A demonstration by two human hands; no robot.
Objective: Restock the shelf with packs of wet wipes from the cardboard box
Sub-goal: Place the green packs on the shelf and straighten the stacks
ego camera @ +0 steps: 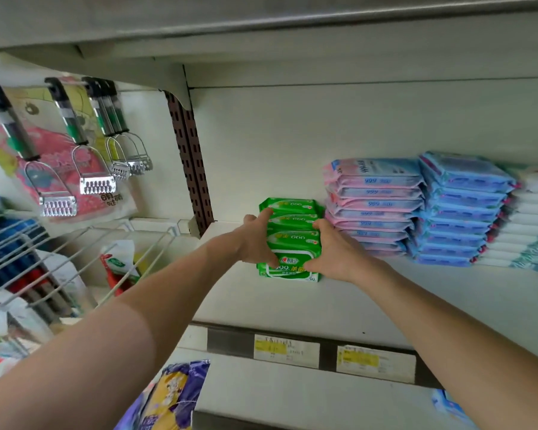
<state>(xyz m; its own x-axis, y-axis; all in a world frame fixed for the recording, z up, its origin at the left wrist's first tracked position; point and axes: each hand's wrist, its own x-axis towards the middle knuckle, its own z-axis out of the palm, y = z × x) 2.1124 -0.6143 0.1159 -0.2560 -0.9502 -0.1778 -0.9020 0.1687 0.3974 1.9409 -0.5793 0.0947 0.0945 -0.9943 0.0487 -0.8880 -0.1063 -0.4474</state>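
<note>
Cream shop shelving all round, with price labels [286, 350] along the front strip of the shelf [261, 302]. On that shelf, just left of the pink packs [373, 206] and blue packs [460, 212] and near the brown upright [193, 169]: green packs [292, 232], about four pressed into one block. Nearest pack turned lidded face to the camera; cannot tell whether the block lies flat or stands on edge, nor whether it fully bears on the shelf. No box in view.

Clamped from both sides. Left hand [255, 240] wrapped round the left edge, fingers reaching toward the back, thumb on the nearest pack. Right hand [336, 252] mirrored on the right edge, fingers curled over the farther packs, thumb low at the front. Both closed firmly on the block, nothing else held.

Probably soft and squashy: film pouches, damp inside, fairly weighty as a block, glossy and apt to slide on one another. Best taken as now, palms on the two short sides, with squeeze enough to stop the middle packs slipping out. Better not pinched by the flip lid or lifted by one pack alone. Looks like the placing step, block to be squared beside its neighbours.
</note>
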